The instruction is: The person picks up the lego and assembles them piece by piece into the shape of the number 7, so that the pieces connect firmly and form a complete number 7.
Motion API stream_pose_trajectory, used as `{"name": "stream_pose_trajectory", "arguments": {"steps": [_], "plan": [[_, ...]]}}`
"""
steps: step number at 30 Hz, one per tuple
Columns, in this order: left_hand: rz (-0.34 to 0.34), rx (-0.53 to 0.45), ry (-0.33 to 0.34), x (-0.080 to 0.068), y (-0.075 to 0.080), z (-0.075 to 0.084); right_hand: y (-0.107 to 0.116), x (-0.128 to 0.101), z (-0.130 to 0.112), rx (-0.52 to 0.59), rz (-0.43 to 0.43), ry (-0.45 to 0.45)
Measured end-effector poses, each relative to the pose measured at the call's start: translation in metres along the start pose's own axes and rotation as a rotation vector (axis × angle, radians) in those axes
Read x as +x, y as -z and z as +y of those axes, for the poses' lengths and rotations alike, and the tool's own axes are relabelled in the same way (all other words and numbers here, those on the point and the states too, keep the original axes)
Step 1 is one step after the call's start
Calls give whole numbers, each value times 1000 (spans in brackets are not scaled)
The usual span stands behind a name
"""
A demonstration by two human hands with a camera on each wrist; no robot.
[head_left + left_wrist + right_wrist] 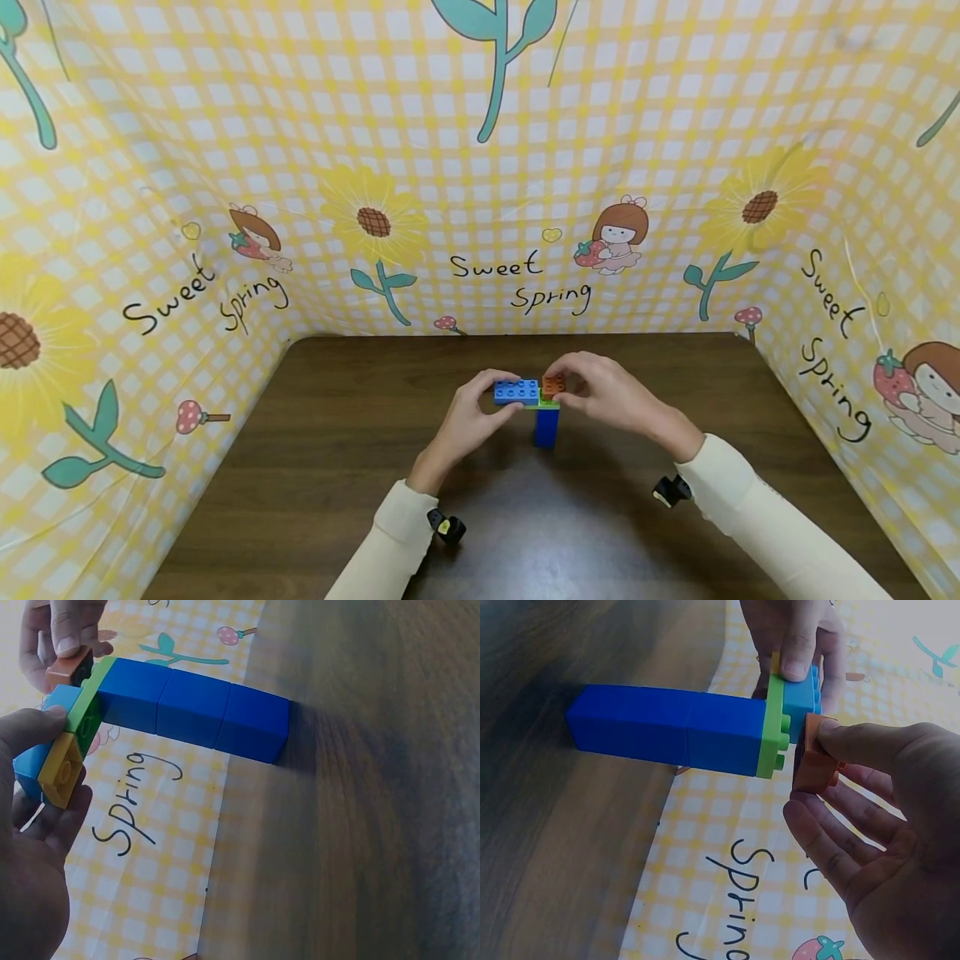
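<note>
Both hands on tower: left hand gripping blue brick, right hand pinching orange brick over green plate; seating step, prob. needs aligned studs, firm downward press.

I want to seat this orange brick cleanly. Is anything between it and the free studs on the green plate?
Nothing visible. The orange brick, pinched by the right hand, sits just off the green plate; its free studs are bare beside the light blue brick.

Head view: high, looking forward-down across bench, mid-range. Left wrist view: close, low, sideways, from left. Right wrist view: close, from opposite side. All three share block tower.
</note>
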State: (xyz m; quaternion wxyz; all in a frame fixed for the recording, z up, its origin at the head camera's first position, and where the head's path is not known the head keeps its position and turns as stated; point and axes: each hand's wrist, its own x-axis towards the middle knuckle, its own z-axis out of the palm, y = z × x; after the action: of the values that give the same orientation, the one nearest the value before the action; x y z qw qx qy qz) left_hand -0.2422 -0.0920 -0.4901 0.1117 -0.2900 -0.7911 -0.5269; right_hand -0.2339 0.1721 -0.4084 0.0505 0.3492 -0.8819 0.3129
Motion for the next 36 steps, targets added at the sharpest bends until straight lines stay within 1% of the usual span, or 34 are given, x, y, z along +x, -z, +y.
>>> {"name": "stream_pose_trajectory", "arguments": {"steps": [10,13,18,25,31,36], "plan": [[23,12,-29,0,-1,0,-5,2,1,-34,-15,19],[30,20,-47,1,-1,-1,-6,2,1,-41,-17,25],[39,27,-71,1,-1,-2,-7,4,2,-53,-11,55],[44,17,-57,1,-1,-3,-8,5,2,-66,15,100],[48,1,-39,1,-2,-2,-10,6,2,-71,15,106],[45,2,-28,1,-1,-1,-10,6,3,-81,26,130]]}}
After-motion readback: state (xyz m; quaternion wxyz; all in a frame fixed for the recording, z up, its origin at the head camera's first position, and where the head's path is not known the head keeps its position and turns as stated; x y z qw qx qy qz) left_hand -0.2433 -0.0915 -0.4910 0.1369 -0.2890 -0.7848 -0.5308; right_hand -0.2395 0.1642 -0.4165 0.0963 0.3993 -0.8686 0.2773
